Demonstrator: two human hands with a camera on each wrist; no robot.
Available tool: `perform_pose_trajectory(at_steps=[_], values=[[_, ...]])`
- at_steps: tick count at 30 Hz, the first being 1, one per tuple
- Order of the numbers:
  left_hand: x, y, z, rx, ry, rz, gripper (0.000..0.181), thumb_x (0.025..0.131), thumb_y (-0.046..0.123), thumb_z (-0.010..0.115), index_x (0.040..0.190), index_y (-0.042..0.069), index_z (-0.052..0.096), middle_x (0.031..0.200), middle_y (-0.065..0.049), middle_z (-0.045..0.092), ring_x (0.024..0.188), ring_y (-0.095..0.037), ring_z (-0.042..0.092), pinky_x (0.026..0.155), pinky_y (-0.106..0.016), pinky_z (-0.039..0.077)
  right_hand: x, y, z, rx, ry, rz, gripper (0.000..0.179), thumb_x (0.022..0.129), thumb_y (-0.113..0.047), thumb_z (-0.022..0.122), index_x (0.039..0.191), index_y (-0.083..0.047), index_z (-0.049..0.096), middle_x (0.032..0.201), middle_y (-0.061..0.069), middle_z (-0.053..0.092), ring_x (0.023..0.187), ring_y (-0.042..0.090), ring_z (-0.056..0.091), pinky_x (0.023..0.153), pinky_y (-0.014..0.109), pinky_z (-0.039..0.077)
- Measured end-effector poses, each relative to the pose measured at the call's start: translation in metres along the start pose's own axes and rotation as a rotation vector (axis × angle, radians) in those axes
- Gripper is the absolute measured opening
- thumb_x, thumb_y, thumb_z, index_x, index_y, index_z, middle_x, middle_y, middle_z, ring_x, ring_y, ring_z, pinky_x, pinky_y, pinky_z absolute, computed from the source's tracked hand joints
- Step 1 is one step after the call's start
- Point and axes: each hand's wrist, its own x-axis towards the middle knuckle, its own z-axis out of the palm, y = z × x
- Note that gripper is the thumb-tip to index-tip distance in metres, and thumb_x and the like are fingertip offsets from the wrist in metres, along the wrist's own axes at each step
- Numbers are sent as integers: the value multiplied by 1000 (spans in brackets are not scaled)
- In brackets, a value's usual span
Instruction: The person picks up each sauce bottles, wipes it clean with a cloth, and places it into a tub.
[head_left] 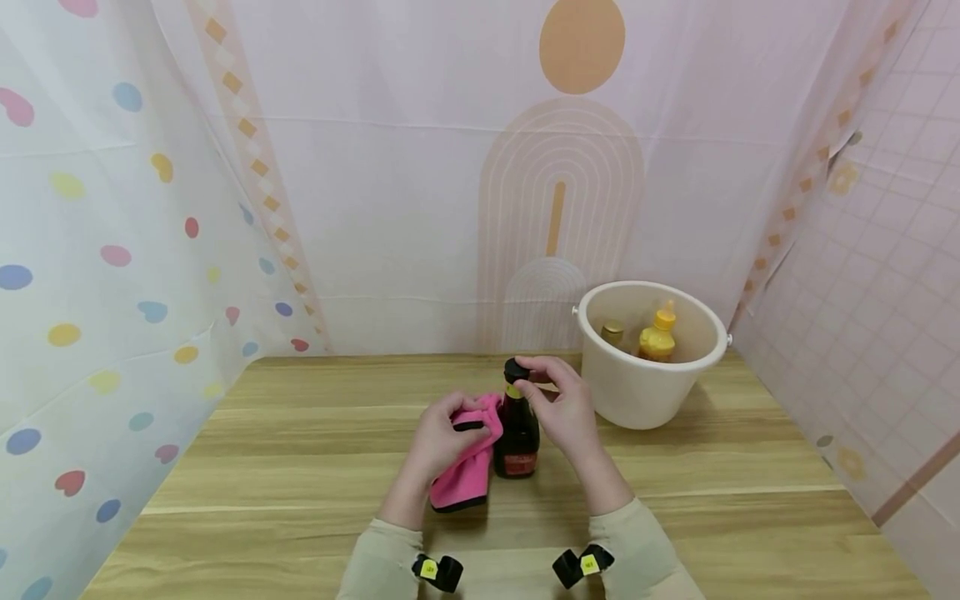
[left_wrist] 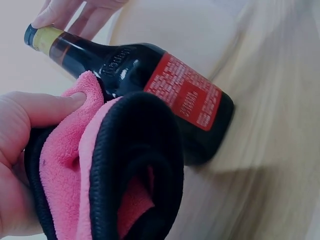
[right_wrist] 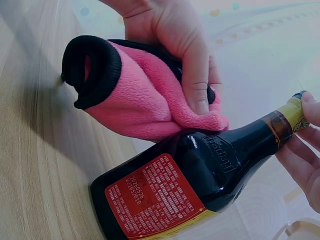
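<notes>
A dark glass sauce bottle (head_left: 516, 437) with a black cap, yellow neck band and red label stands in front of me. At its top, my right hand (head_left: 564, 408) pinches the cap and neck between thumb and fingers. My left hand (head_left: 441, 437) grips a folded pink cloth (head_left: 467, 475) with black edging, the thumb pressing into its plush side. In the right wrist view the cloth (right_wrist: 140, 105) lies right against the bottle's shoulder (right_wrist: 200, 150). The printed back label (left_wrist: 185, 92) faces the left wrist camera.
To the right stands a white bucket (head_left: 633, 392) holding a yellow-topped squeeze bottle (head_left: 657, 340) and a jar or bottle with a gold lid (head_left: 612, 332). The wooden table (head_left: 300, 450) ends at patterned curtains (head_left: 390, 233) behind and on both sides.
</notes>
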Motion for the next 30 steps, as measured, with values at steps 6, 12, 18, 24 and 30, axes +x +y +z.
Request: perform_pose_trajectory(at_steps=[6,12,18,24,30], values=[[-3,-5,-2,13,-17,-2,21,76,1,83,90,10,69,119,-9,68,112,-29,60,88,-43,51,-1,3,0,-3,-4,-29,25,86,-5,75,111,-6,73,108,11,68,93,27,66,74,30,58],[-6,-11,-3,78,-44,-3,20,75,0,82,88,11,70,117,-10,69,115,-32,60,91,-46,50,-1,2,1,-7,3,-16,26,86,-5,75,111,-7,73,108,10,68,93,25,65,75,30,57],[-9,-20,1,177,-79,47,22,74,1,83,91,8,73,114,-10,69,113,-33,61,95,-49,48,-1,0,1,-18,7,6,27,85,0,74,112,-3,72,109,15,67,94,28,65,76,32,58],[-11,-23,5,248,-98,74,23,71,0,84,91,6,74,114,-12,69,110,-33,62,92,-49,50,-2,-27,0,-39,-4,-7,26,84,6,72,110,5,70,106,21,66,92,31,64,76,33,58],[-9,-24,8,347,-124,107,25,69,-1,83,93,3,76,108,-9,71,104,-31,65,86,-46,53,-4,-39,-1,-33,5,-25,24,84,7,72,109,6,69,105,21,67,90,29,64,74,31,58]])
